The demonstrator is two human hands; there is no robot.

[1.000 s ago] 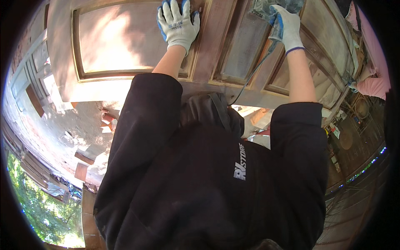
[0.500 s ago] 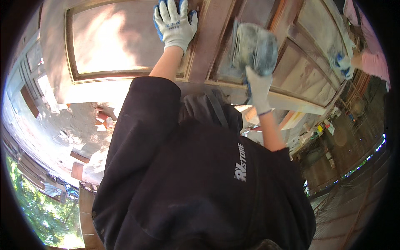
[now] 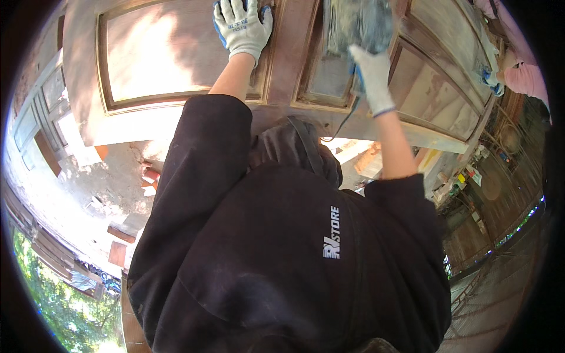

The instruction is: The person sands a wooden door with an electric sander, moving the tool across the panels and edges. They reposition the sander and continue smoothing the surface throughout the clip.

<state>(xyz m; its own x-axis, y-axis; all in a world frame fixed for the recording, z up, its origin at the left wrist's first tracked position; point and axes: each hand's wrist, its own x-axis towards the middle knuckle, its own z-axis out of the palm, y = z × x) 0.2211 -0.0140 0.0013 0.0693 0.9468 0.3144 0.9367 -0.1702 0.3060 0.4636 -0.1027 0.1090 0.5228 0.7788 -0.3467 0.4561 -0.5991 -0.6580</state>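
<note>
A brown wooden panel door [image 3: 287, 70] lies across the space in front of me, with raised frames around its panels. My left hand [image 3: 244, 30], in a white glove with blue coating, rests flat on it beside the large left panel, fingers stretched out. My right hand [image 3: 373, 79], gloved the same way, grips a dusty grey-blue power sander [image 3: 362, 25], whose far end is cut off by the upper edge. The sander is over the narrow middle panel and blurred by motion; its underside is hidden. A dark cord [image 3: 347, 120] hangs from it toward me.
At the right, a co-worker's gloved hand [image 3: 494, 79] and pink sleeve [image 3: 525, 81] are over the door's far right part. Wood pieces [image 3: 118, 253] and a reddish object [image 3: 150, 176] lie on the ground at left. Other panelled woodwork [image 3: 44, 117] stands at far left.
My right hand has pushed the sander farther away from me along the door. My left hand stays flat on the wood. The view has shifted slightly.
</note>
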